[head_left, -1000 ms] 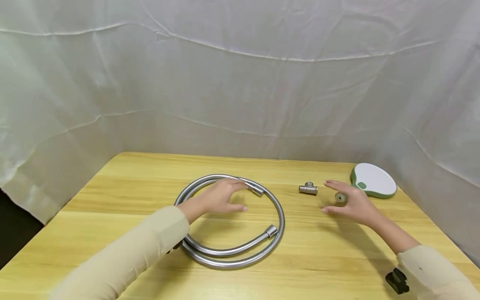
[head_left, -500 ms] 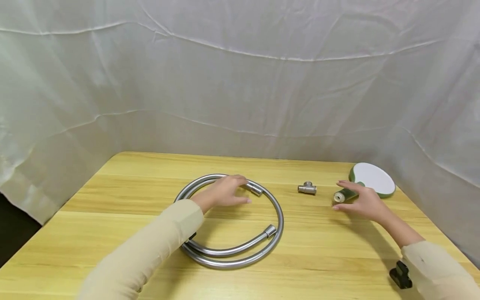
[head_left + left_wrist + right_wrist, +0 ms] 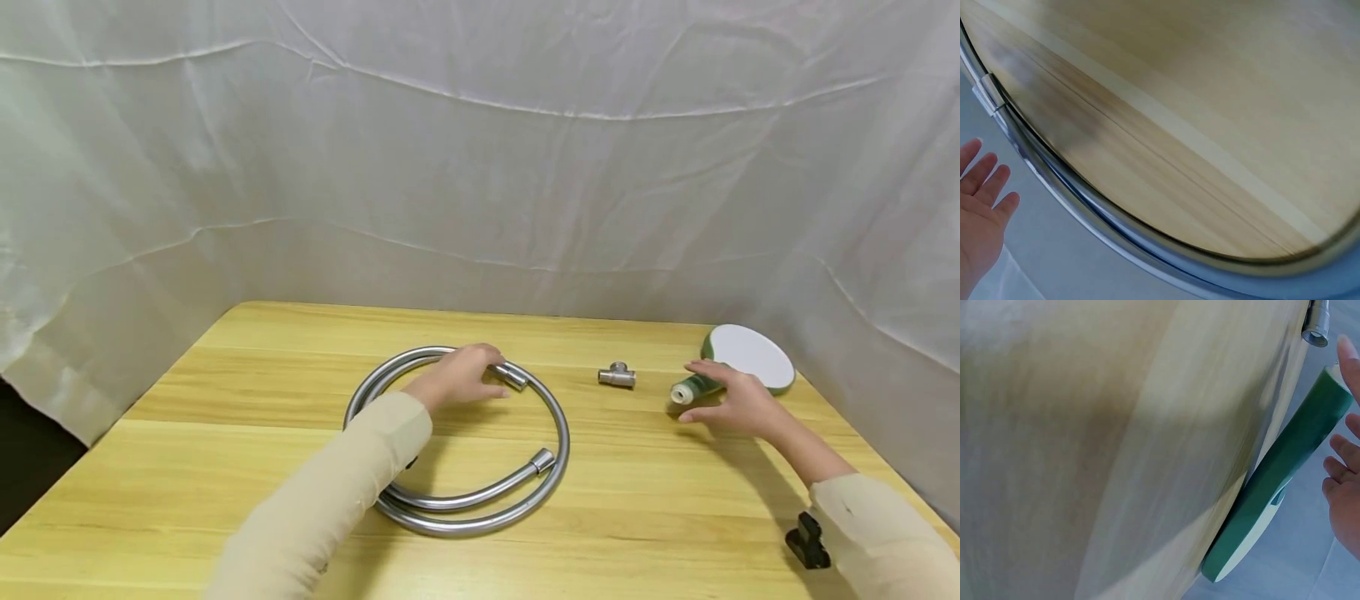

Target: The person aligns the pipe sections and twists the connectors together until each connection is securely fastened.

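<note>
A silver shower hose (image 3: 562,433) lies coiled on the wooden table, one metal end (image 3: 515,377) at the coil's far side and the other end nut (image 3: 543,460) nearer the front. My left hand (image 3: 463,379) hovers right beside the far end, thumb and fingers spread apart; in the left wrist view its fingers (image 3: 985,186) are extended near the hose. To the right, a green and white handheld shower head (image 3: 752,357) rests with its threaded handle end (image 3: 681,394) pointing toward me. Around that handle my right hand (image 3: 741,404) is spread, thumb and fingers on either side without gripping.
Between the hose and the shower head lies a small metal tee fitting (image 3: 617,376). White cloth (image 3: 480,183) hangs behind the table (image 3: 225,483) and along its sides.
My left hand has moved forward and right to the hose's far end. My right hand has shifted right, bringing more of the shower head's handle into view. The hose and tee fitting stay put.
</note>
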Action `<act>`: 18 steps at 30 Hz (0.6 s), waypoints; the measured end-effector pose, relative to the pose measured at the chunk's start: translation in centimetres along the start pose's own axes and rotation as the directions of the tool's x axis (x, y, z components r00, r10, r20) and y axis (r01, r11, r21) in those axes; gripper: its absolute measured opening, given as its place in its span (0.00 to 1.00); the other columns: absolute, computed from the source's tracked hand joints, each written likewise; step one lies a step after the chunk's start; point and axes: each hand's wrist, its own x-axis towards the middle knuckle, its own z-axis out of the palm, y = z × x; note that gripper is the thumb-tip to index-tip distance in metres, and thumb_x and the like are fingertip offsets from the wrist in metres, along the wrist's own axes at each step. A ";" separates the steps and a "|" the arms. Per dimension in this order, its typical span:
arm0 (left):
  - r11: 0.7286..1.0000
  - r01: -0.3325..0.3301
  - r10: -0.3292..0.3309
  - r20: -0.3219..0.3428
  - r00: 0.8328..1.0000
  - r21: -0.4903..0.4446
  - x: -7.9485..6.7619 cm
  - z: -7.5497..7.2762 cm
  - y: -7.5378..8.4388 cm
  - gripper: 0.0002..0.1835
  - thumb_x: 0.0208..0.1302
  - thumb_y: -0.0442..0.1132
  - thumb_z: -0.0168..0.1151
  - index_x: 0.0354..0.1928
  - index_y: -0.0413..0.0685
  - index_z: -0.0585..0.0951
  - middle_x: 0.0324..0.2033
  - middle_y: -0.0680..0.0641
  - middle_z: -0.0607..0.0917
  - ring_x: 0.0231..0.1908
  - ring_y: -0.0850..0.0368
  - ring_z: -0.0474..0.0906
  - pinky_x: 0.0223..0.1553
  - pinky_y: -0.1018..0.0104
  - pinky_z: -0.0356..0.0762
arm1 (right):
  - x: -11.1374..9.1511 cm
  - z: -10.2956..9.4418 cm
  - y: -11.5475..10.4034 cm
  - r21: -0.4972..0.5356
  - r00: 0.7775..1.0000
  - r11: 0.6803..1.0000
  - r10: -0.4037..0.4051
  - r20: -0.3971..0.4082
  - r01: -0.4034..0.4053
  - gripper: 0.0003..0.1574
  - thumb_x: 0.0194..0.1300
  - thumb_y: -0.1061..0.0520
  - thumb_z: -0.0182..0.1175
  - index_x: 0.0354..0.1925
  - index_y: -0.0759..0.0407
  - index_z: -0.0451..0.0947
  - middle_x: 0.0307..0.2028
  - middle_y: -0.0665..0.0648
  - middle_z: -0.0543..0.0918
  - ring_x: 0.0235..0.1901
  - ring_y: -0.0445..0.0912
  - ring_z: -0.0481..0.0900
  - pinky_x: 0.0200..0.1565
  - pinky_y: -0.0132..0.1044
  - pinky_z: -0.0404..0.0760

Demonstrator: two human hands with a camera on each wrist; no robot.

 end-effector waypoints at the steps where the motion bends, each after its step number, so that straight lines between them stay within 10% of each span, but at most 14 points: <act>1: 1.000 -0.005 0.005 0.001 1.000 0.009 0.2 0.1 0.1 0.28 0.58 0.50 0.64 0.55 0.38 0.75 0.56 0.42 0.77 0.59 0.48 0.71 0.62 0.59 0.65 | 0.0 0.0 0.1 -0.002 1.000 1.000 0.002 0.001 -0.002 0.50 0.38 0.47 0.76 0.55 0.70 0.70 0.55 0.75 0.72 0.54 0.72 0.67 0.50 0.64 0.66; 18: 0.995 -0.031 0.030 0.018 0.999 0.090 2.5 1.6 0.5 0.07 0.56 0.40 0.66 0.34 0.44 0.82 0.34 0.49 0.84 0.36 0.58 0.77 0.45 0.65 0.75 | 0.0 0.8 0.6 -0.025 0.996 0.996 -0.090 -0.012 0.090 0.38 0.43 0.60 0.72 0.52 0.74 0.71 0.52 0.76 0.74 0.51 0.72 0.69 0.47 0.63 0.70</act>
